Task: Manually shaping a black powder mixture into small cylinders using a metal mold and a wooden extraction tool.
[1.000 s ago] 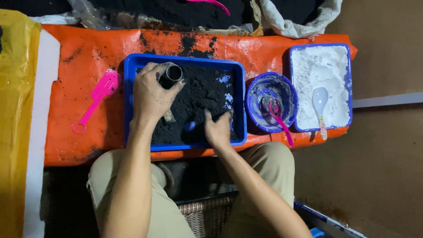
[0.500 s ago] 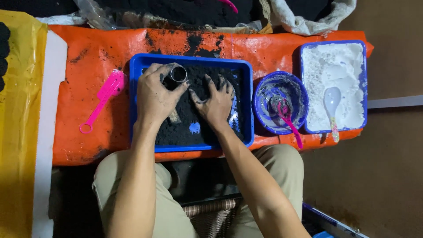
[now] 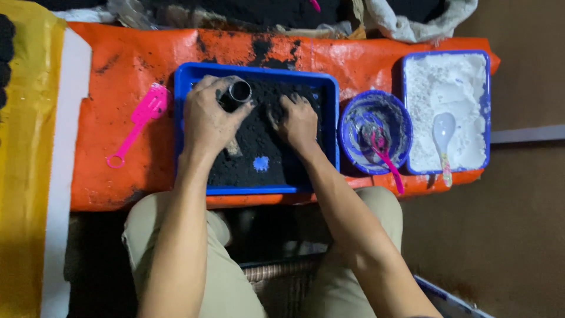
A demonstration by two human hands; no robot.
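A blue tray (image 3: 329, 126) full of black powder (image 3: 262, 138) sits on an orange sheet (image 3: 129, 65). My left hand (image 3: 209, 121) grips a small dark metal cup (image 3: 238, 92) over the tray's far left part, its mouth facing up. My right hand (image 3: 297, 121) rests in the powder just right of the cup, fingers curled into the black heap. Both hands are smeared with powder. A bare blue patch (image 3: 261, 163) of tray floor shows near the front.
A pink scoop (image 3: 141, 121) lies on the sheet left of the tray. To the right stand a blue bowl (image 3: 353, 121) with a pink spoon (image 3: 385, 156) and a blue tray (image 3: 486, 106) of white powder holding a white spoon (image 3: 442, 132). Sacks lie behind; yellow sheet (image 3: 23, 171) at left.
My right hand has moved from the tray's near right corner up into the middle of the powder beside the cup. My left hand still holds the cup.
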